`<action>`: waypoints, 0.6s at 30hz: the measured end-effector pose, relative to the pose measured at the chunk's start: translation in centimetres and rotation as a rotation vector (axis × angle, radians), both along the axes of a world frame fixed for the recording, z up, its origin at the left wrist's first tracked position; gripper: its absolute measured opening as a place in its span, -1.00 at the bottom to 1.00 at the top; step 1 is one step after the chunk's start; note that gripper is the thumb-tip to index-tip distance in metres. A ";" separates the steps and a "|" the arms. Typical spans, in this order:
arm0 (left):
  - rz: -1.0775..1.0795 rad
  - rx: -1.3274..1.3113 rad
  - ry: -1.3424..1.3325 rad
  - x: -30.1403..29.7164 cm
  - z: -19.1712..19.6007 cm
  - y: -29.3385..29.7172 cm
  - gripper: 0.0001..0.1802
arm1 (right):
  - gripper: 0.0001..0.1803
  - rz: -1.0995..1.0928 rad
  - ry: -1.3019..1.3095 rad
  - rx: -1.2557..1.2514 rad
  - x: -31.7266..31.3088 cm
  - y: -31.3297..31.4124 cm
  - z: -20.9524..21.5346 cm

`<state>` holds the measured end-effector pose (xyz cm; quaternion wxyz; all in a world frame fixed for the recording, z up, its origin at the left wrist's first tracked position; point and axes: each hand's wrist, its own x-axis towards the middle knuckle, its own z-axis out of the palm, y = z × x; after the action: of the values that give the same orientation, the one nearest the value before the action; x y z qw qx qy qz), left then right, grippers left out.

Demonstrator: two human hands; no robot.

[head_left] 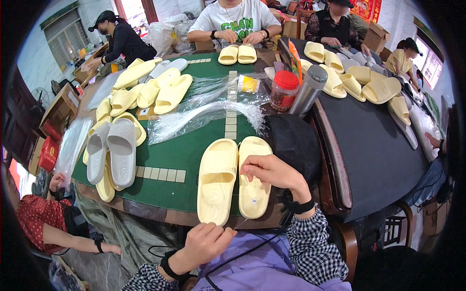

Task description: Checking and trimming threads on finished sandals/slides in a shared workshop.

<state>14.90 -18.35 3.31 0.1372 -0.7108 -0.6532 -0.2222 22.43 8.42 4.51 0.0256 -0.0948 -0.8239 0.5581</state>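
Note:
A pair of pale yellow slippers lies side by side at the near edge of the green table: the left slipper (213, 177) and the right slipper (254, 203), toes pointing away. My left hand (205, 245) is closed just below the left slipper's heel, pinching what looks like a thin clear plastic strand that runs toward the right slipper's heel. Over the right slipper's strap hangs my right hand (274, 172), fingers curled together; whatever they hold is hidden. A bundle of thin white plastic strands (208, 119) lies in a clear bag beyond the slippers.
Grey slippers (121, 153) rest on yellow ones at left. A red-lidded jar (284, 92), steel flask (310, 89) and black mesh bag (293, 145) stand at right. More slippers (381, 87) cover the black table (378, 145). Several people work around, one in white (238, 22) opposite.

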 end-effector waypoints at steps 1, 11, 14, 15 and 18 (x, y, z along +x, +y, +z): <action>0.029 0.012 -0.006 -0.4 -0.5 0.3 -0.79 | -0.75 0.006 0.000 -0.002 -0.2 -0.2 -0.6; 0.014 -0.102 -0.040 -3.5 -0.3 3.1 -0.81 | -0.60 0.105 0.288 0.408 1.7 -0.3 -1.7; 0.029 -0.116 -0.132 -4.1 0.5 2.9 -0.82 | -0.61 0.084 0.296 0.390 1.8 -0.1 -1.5; 0.034 -0.117 -0.205 -4.3 0.6 2.7 -0.83 | -0.63 0.045 0.303 0.367 2.0 -0.1 -1.3; 0.053 -0.151 -0.233 -5.2 0.6 1.9 -0.84 | -0.67 -0.050 0.312 0.349 2.2 -0.1 -0.5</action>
<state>9.67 -16.40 3.91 0.0124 -0.6710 -0.6981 -0.2496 24.62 8.29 3.97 0.1826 -0.0221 -0.8913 0.4144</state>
